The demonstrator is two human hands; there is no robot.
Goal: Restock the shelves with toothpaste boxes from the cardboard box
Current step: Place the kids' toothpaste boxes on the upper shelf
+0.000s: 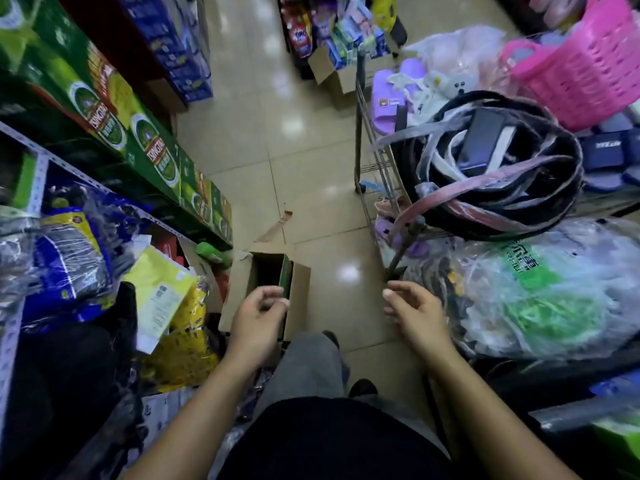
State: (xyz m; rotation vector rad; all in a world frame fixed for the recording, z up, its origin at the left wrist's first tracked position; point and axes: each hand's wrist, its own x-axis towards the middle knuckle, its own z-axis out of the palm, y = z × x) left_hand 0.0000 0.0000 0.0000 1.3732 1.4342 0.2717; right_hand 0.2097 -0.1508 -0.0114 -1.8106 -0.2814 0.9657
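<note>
Left hand (258, 315) over cardboard box (239, 296), right hand (414, 315) aside, both empty, fingers loose. Risk: toothpaste box (286, 273) hugs right wall, pinch may slip.

You're standing on a glossy tiled floor (311, 150). The open cardboard box (300, 289) sits near its left edge, a torn cardboard scrap (273, 230) lies just beyond, and another carton (332, 76) rests at the far end.
</note>
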